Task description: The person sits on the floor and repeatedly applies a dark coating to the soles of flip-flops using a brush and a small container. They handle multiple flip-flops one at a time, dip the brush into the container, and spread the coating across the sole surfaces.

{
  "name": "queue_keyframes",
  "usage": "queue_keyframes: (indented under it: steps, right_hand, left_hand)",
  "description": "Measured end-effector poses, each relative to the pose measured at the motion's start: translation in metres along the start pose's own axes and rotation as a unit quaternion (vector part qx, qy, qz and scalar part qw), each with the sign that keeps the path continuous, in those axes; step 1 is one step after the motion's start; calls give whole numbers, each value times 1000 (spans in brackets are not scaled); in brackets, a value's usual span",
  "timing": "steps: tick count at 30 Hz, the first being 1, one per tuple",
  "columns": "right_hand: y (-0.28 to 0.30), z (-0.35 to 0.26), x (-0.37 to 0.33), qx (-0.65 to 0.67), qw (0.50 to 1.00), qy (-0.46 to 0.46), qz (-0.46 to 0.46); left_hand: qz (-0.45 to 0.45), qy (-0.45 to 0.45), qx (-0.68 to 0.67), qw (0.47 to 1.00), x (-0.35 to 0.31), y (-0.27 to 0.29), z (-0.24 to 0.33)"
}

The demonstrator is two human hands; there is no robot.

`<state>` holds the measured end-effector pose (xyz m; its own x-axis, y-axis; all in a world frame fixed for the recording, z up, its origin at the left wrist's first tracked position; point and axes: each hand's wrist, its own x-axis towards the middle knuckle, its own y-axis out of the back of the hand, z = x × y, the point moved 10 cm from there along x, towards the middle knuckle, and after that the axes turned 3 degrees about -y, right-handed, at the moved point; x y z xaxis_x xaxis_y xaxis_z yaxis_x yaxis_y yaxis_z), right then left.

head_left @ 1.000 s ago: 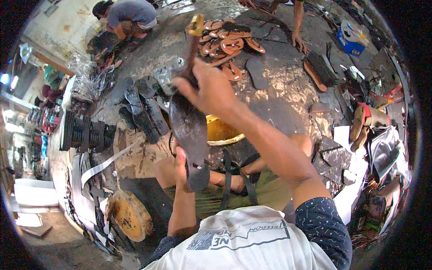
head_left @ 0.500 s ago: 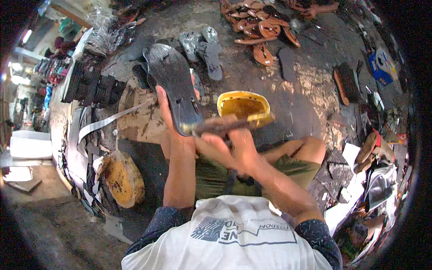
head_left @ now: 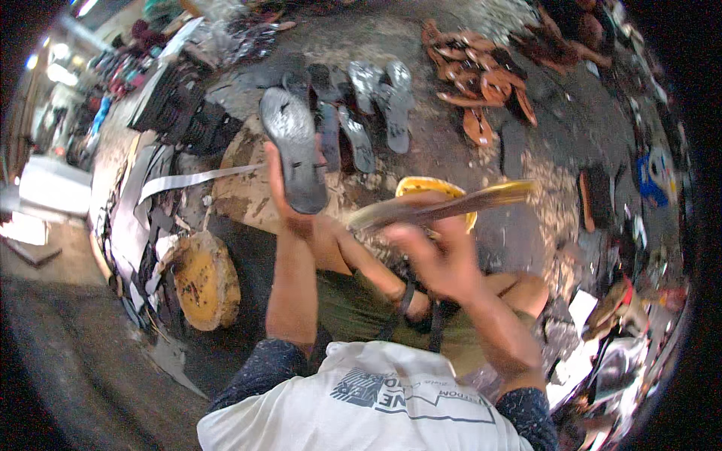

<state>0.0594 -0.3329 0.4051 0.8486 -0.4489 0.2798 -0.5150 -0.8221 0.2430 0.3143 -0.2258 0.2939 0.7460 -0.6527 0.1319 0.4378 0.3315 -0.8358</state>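
The left hand has its grip on a black sole, the right hand on a brush-like tool; this seems a coating step, whose next stroke would need steadiness

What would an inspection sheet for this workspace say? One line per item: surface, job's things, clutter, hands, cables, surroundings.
Surface: dark, patchily stained floor.
Job's things: black sole held up; long tool, motion-blurred, exact kind unclear; yellow container partly hidden behind it.
Clutter: pile of brown sandals; loose black soles; pale strip.
Hands: left hand holds the sole; right hand holds the tool.
Cables: nothing seen.
Surroundings: round block at left; blue box at right.
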Motion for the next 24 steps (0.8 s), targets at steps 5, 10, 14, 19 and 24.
queue_keyframes:
  steps: [5, 10, 14, 19, 24]
  right_hand:
    - [139, 90, -25, -8, 928, -145, 344]
    - [141, 136, -51, 17, 916, -199, 347]
    - [180, 176, -97, -104, 849, -313, 412]
    - [163, 164, -56, -97, 881, -269, 376]
    - [169, 159, -46, -151, 873, -319, 336]
  left_hand:
    - [152, -1, -50, 987, -41, 180, 83]
    - [402, 47, -35, 914, -199, 292, 66]
    - [351, 43, 106, 929, -211, 259, 81]
    - [208, 16, 232, 950, -62, 251, 114]
    - [301, 61, 288, 907, 117, 304, 97]
